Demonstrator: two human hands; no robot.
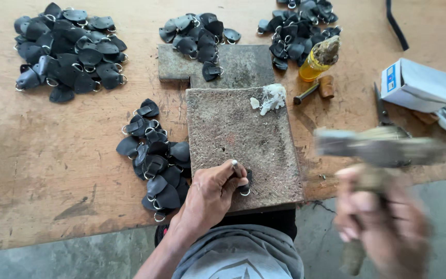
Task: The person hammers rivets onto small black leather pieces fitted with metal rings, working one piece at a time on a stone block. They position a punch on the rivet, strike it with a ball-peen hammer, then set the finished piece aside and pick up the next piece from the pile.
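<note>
Left grip pinching black leather tab on stone slab; right grip, blurred, clenched around hammer.

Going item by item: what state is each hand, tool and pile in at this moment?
Left hand: pressing a black leather tab down on the stone block.
Black leather tab: flat, mostly hidden under the fingers.
Right hand: motion-blurred, gripping a hammer.
Hammer: raised, blurred.
Stone block: flat on the table.
Yellow bottle: tilted, its top crusted.
White box: closed.
Scissors: lying shut.
</note>
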